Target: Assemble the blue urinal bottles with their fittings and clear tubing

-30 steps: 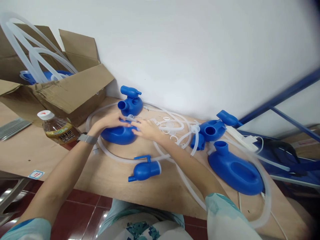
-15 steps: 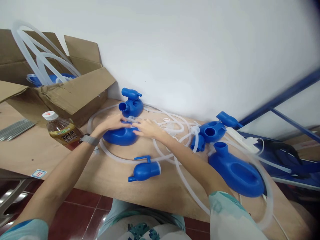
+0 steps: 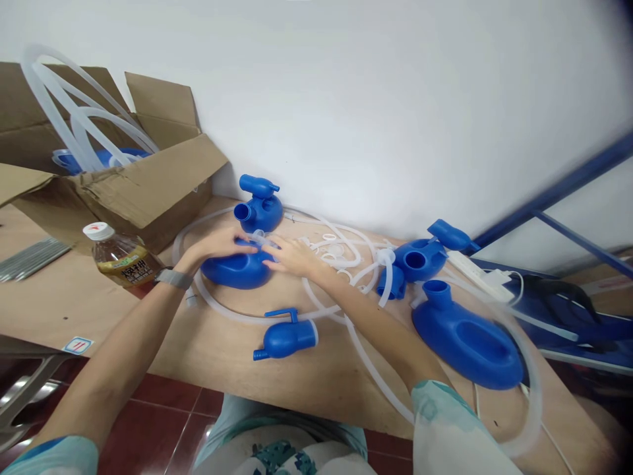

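Left fingers [image 3: 238, 247]: set over blue bottle [image 3: 235, 274]; grip indiscernible
Right fingers [image 3: 275, 253]: set at bottle's right; likewise
Spout [image 3: 287, 339]: laid before bottle

A glossy blue bottle [image 3: 235, 272], rounded with a hollowed grip recess in its side, lies under and just on the near side of the left hand's fingers [image 3: 247, 239]; its neck is hidden. A small translucent piece [image 3: 258, 237] sits between the two hands' fingertips, its shape partly covered.
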Demonstrator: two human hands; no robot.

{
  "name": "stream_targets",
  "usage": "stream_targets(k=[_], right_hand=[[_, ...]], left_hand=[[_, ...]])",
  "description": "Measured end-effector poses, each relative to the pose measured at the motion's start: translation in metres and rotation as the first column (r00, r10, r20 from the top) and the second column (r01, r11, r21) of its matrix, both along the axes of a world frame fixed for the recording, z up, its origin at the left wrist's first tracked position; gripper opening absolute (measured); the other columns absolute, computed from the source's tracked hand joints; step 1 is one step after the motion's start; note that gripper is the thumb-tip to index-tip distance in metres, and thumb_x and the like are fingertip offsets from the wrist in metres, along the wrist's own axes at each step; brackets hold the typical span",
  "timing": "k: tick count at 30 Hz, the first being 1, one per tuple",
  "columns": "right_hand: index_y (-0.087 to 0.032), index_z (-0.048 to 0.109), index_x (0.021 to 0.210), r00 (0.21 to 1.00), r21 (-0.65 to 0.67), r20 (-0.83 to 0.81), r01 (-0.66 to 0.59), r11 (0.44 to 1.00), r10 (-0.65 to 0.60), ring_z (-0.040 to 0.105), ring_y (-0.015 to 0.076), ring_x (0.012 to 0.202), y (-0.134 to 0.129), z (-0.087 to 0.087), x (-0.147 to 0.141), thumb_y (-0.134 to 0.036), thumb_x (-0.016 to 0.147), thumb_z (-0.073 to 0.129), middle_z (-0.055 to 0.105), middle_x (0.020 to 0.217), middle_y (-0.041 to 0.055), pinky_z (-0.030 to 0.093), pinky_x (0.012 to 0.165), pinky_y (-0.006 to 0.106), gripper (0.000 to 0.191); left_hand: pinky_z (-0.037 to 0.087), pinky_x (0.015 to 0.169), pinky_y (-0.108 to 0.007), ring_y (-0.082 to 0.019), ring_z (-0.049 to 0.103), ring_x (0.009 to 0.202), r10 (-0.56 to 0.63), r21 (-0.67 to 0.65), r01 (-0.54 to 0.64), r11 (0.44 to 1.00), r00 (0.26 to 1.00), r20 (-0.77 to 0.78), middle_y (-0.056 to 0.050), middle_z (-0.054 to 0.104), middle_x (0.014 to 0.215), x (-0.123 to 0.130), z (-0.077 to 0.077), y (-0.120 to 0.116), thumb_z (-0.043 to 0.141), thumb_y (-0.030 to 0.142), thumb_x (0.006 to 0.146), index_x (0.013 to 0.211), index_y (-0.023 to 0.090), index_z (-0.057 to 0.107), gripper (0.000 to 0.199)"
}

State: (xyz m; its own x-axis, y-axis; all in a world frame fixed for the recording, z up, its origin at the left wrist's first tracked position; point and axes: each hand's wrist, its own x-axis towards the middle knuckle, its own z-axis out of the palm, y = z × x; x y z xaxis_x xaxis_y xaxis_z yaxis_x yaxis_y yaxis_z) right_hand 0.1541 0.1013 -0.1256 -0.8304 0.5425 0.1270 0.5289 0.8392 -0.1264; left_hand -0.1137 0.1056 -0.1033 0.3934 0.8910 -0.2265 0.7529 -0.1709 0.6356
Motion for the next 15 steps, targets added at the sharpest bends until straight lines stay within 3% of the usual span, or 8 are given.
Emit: stream_targets(k=[3,5,8,10,13,15], right_hand=[[-0.016,0.059,0.155,0.994,0.054,-0.096,-0.048,0.997,0.053,0.042,0.028,0.152,0.0015,-0.0023,0.0,-0.042,0.106,0.059,0.044,0.162,0.0133,0.042,0.125,0.045,0.055],[-0.015,0.052,0.16,0.986,0.072,-0.137,-0.085,0.994,0.095,0.043,0.0252,0.151,0.0008,-0.0019,0.0007,-0.039,0.107,0.059,0.045,0.161,0.0135,0.039,0.127,0.044,0.059],[-0.018,0.047,0.163,0.988,0.052,-0.117,-0.097,0.994,0.102,0.051,0.0223,0.143,-0.0015,0.0009,0.001,-0.038,0.109,0.055,0.049,0.158,0.0118,0.045,0.121,0.041,0.058],[-0.022,0.055,0.156,0.995,0.039,-0.065,-0.067,0.997,0.07,0.054,0.0238,0.139,-0.0029,0.0023,0.0001,-0.04,0.109,0.054,0.05,0.158,0.0101,0.051,0.112,0.04,0.051],[-0.022,0.066,0.142,1.0,0.023,-0.023,-0.015,1.0,0.015,0.056,0.0257,0.135,-0.0032,0.0008,-0.0021,-0.042,0.109,0.054,0.052,0.155,0.0091,0.056,0.097,0.038,0.041],[-0.02,0.068,0.138,0.998,0.002,-0.057,-0.006,1.0,0.007,0.057,0.0251,0.132,-0.0023,-0.0025,-0.0033,-0.041,0.107,0.057,0.054,0.153,0.0095,0.055,0.097,0.037,0.039]], left_hand=[[0.042,0.07,-0.027,-0.02,0.06,0.077,-0.016,0.001,0.016,1.0,1.0,-0.019,-0.007,0.072,0.085,0.0017,0.002,-0.0015,0.068,0.071,0.081,0.086,0.02,0.078,0.053],[0.043,0.071,-0.029,-0.022,0.061,0.078,0.011,-0.025,-0.012,1.0,1.0,-0.016,-0.008,0.072,0.087,0.0007,0.0019,-0.0014,0.063,0.074,0.083,0.086,0.019,0.077,0.058],[0.046,0.076,-0.033,-0.027,0.064,0.087,0.122,-0.064,-0.123,0.99,0.992,-0.013,-0.011,0.073,0.096,-0.0024,0.0006,-0.0005,0.053,0.079,0.083,0.089,0.018,0.077,0.066],[0.047,0.08,-0.035,-0.029,0.065,0.092,0.174,-0.071,-0.174,0.982,0.985,-0.004,-0.012,0.073,0.1,-0.003,0.0007,-0.0005,0.047,0.081,0.084,0.092,0.018,0.077,0.07],[0.043,0.077,-0.035,-0.025,0.062,0.085,0.128,-0.06,-0.13,0.99,0.991,-0.023,-0.009,0.072,0.09,0.0003,0.0038,-0.0024,0.051,0.083,0.085,0.085,0.019,0.076,0.069],[0.039,0.071,-0.033,-0.022,0.059,0.077,0.079,-0.03,-0.08,0.996,0.996,-0.052,-0.007,0.069,0.081,0.0041,0.0067,-0.0042,0.061,0.083,0.082,0.078,0.019,0.074,0.065]])
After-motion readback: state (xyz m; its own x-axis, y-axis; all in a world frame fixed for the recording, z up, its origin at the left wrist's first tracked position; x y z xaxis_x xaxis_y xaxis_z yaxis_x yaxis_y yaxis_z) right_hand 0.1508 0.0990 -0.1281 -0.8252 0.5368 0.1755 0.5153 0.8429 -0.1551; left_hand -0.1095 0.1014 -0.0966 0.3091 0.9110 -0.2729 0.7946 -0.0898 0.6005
